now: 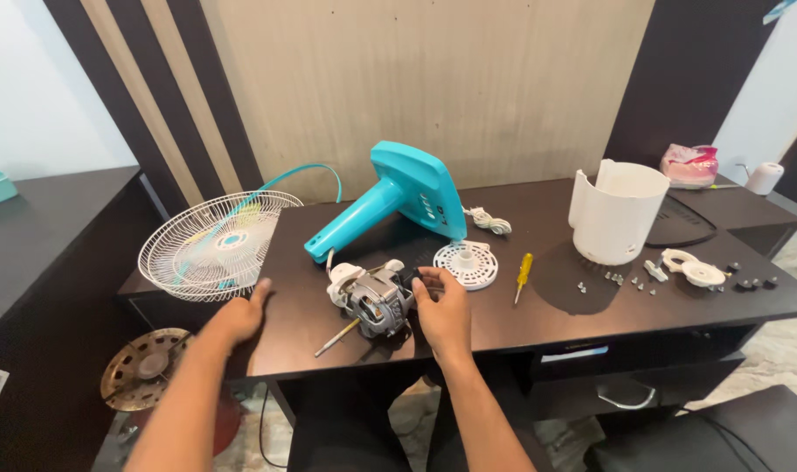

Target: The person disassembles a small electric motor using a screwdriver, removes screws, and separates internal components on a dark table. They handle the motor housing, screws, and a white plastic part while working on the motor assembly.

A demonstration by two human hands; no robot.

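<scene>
Motor (377, 300): lies near the front edge of the tabletop (538, 315), shaft pointing front-left; probably heavy, stiff metal, best held by its body, not its wires.
Right hand (444, 312): fingers pinch at the motor's right side.
Left hand (239, 316): rests loosely open on the tabletop beside the fan guard (213, 245).
Room: bare surface toward the screwdriver (523, 274); front edge close.

The fan stand (398, 199) is turquoise and the screwdriver (523, 273) yellow. The desk (538, 315) is dark brown; the wire grille (213, 246) and housing (615, 210) are white.
</scene>
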